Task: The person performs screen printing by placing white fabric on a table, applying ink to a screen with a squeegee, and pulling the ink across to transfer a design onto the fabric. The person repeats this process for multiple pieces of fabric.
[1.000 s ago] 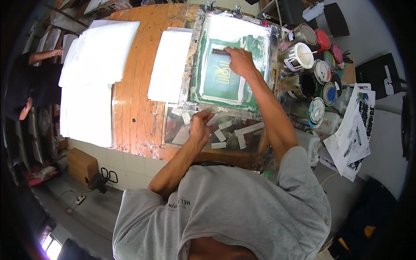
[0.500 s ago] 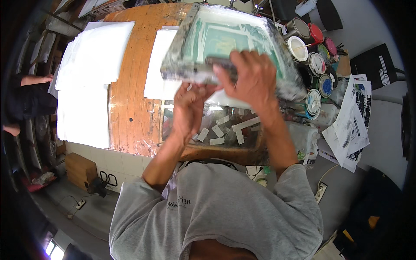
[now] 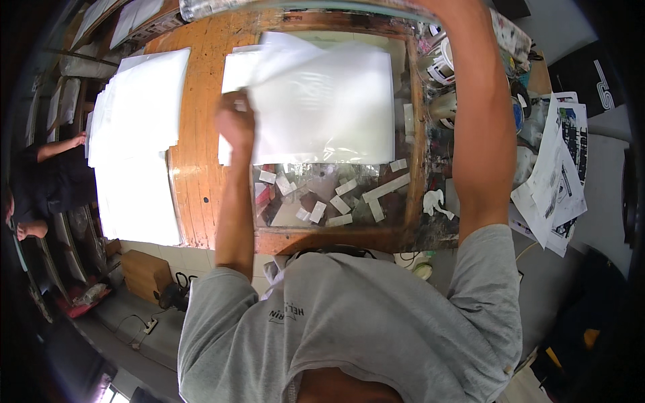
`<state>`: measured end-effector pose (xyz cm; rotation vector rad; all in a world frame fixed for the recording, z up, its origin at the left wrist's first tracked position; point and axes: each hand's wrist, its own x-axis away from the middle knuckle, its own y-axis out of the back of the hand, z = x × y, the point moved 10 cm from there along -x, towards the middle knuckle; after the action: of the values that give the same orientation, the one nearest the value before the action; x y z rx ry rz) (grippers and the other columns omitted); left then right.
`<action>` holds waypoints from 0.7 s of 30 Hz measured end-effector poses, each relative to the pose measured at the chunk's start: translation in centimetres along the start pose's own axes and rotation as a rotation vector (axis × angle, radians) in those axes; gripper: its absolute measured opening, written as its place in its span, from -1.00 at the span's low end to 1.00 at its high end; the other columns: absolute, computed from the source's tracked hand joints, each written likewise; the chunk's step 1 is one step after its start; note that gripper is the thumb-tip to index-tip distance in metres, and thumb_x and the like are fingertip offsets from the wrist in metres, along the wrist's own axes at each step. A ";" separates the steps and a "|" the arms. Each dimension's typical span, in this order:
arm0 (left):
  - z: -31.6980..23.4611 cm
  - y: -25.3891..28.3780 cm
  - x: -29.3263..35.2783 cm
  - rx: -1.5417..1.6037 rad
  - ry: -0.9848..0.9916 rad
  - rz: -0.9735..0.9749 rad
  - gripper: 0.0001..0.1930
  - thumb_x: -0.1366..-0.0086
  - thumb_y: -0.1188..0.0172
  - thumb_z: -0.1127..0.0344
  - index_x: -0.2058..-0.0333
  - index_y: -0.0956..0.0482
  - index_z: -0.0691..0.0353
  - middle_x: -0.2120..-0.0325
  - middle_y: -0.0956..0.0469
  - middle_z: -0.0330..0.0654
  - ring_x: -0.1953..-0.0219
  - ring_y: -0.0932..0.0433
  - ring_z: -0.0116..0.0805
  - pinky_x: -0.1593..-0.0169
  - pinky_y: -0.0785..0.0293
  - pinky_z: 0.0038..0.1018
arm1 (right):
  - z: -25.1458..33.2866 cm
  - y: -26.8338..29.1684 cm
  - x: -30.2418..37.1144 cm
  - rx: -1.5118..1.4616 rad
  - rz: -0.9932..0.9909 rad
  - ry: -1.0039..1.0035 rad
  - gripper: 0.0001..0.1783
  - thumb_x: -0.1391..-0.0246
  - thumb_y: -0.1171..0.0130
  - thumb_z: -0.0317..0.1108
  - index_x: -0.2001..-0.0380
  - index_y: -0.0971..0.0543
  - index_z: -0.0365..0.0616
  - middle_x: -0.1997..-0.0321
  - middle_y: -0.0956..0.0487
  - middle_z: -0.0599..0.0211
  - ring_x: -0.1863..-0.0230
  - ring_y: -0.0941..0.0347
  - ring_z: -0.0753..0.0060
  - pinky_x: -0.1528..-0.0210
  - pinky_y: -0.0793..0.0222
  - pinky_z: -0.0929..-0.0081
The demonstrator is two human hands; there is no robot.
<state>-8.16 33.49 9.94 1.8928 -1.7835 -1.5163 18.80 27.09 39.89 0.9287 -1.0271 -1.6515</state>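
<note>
A thin white sheet (image 3: 316, 111) lies over a glass pane set in the wooden table, on top of other white sheets. Its left side is lifted and curved. At that lifted edge, my left hand (image 3: 236, 115), slightly blurred, is closed with the sheet's edge in its fingers. My right forearm (image 3: 485, 121) reaches far up along the right. Only the base of my right hand (image 3: 445, 5) shows at the top rim, its fingers cut off. Beside it, the raised edge of the printing screen (image 3: 349, 8) runs along the top of the view.
A stack of white sheets (image 3: 138, 107) covers the table's left part. White tape pieces (image 3: 339, 205) dot the glass (image 3: 302, 185). Ink cans (image 3: 440, 67) and loose printed papers (image 3: 554, 181) sit to the right. A person in dark clothes (image 3: 54, 174) stands at the far left.
The screen, earlier low over the sheets with both hands at its near edge, has swung up toward the top. My left hand has moved left to the sheet's edge; my right hand has gone up.
</note>
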 end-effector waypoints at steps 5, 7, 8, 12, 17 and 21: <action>2.4 12.0 -5.0 -0.665 0.017 -0.448 -0.72 -0.17 -0.40 0.30 0.20 -0.66 0.35 0.24 -0.62 0.19 0.27 -0.62 0.17 0.13 -0.56 -0.11 | -0.2 1.4 -0.5 -0.018 -0.047 0.141 -0.22 -0.25 -0.07 0.26 0.50 -0.68 -0.39 0.52 -0.64 0.00 0.38 -0.62 0.05 0.23 -0.54 0.10; 1.2 6.7 -3.8 -0.103 0.074 -0.164 -0.63 -0.15 -0.41 0.35 0.08 -0.58 0.30 0.11 -0.56 0.04 -0.02 -0.51 0.04 -0.16 -0.36 -0.12 | -0.6 1.7 -0.6 0.010 -0.083 0.115 -0.23 -0.25 -0.06 0.27 0.41 -0.70 -0.40 0.43 -0.68 -0.07 0.29 -0.65 0.00 0.17 -0.55 0.08; -3.6 3.8 -1.4 0.144 -0.044 -0.116 -0.72 -0.16 -0.39 0.39 0.16 -0.57 0.23 0.11 -0.56 -0.02 -0.10 -0.46 0.02 -0.24 -0.27 -0.12 | -0.6 1.4 -1.0 0.028 -0.115 0.115 -0.23 -0.25 -0.06 0.27 0.36 -0.72 -0.40 0.37 -0.69 -0.11 0.25 -0.66 -0.01 0.14 -0.55 0.08; -17.8 -7.8 13.1 0.385 -0.001 0.365 -0.57 -0.15 -0.44 0.13 0.12 -0.48 0.20 -0.20 -0.30 0.12 -0.36 -0.17 0.19 -0.37 -0.02 0.24 | 1.0 0.3 -1.4 -0.009 -0.243 0.225 -0.21 -0.25 -0.05 0.29 0.21 -0.71 -0.41 0.25 -0.69 -0.22 0.14 -0.67 -0.06 0.05 -0.56 0.08; -20.3 -12.6 19.4 0.097 -0.074 0.575 -0.76 -0.32 -0.25 0.08 0.18 -0.57 0.09 -0.29 -0.27 0.05 -0.45 -0.05 0.14 -0.39 0.18 0.37 | 0.1 -0.5 0.9 0.080 -0.136 0.101 -0.13 -0.24 -0.03 0.34 0.26 -0.69 -0.48 0.28 -0.68 -0.28 0.20 -0.67 -0.12 0.07 -0.56 0.04; -19.3 -10.6 15.0 0.448 0.132 0.525 -0.80 -0.33 -0.24 0.12 0.17 -0.60 0.04 -0.30 -0.29 0.03 -0.47 -0.03 0.16 -0.35 0.18 0.45 | -0.8 -0.8 1.4 0.074 -0.096 0.093 -0.11 -0.22 -0.03 0.33 0.40 -0.67 -0.53 0.36 -0.66 -0.31 0.27 -0.66 -0.16 0.14 -0.53 0.02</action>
<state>9.60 14.57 3.91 1.4376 -2.4434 -0.8466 18.88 25.74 38.68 1.1084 -0.9993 -1.6415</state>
